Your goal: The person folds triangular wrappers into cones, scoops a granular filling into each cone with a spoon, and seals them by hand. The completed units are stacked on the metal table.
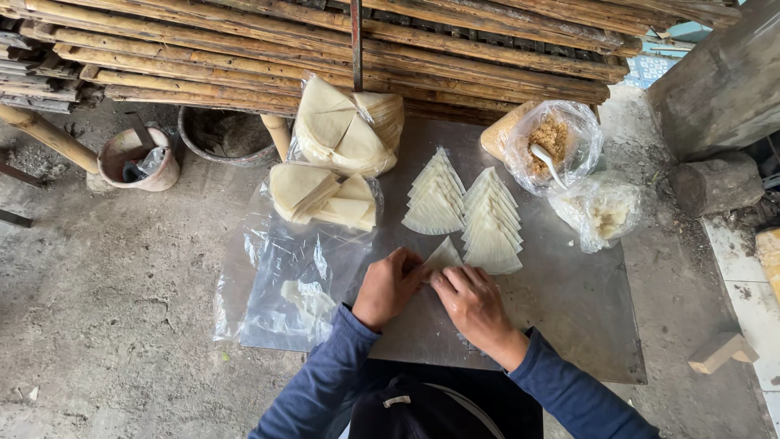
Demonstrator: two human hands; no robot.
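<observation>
My left hand (388,286) and my right hand (474,306) meet over a pale triangular pastry wrapper (444,254) on a grey metal sheet (577,301), fingers pinching its lower edge. Just beyond lie two fanned rows of folded triangular wrappers (467,213). A stack of folded wrappers (322,197) rests on clear plastic to the left, and a plastic bag of more wrappers (345,126) sits behind it. A bag of brown crumbly filling (552,140) with a white spoon (546,163) stands at the far right.
Another clear bag with pale filling (601,213) lies right of the rows. An empty plastic sheet (296,284) covers the left. Bamboo poles (325,49) stack along the back. A clay pot (138,158), a basin (223,134) and a wood block (721,349) sit on the concrete floor.
</observation>
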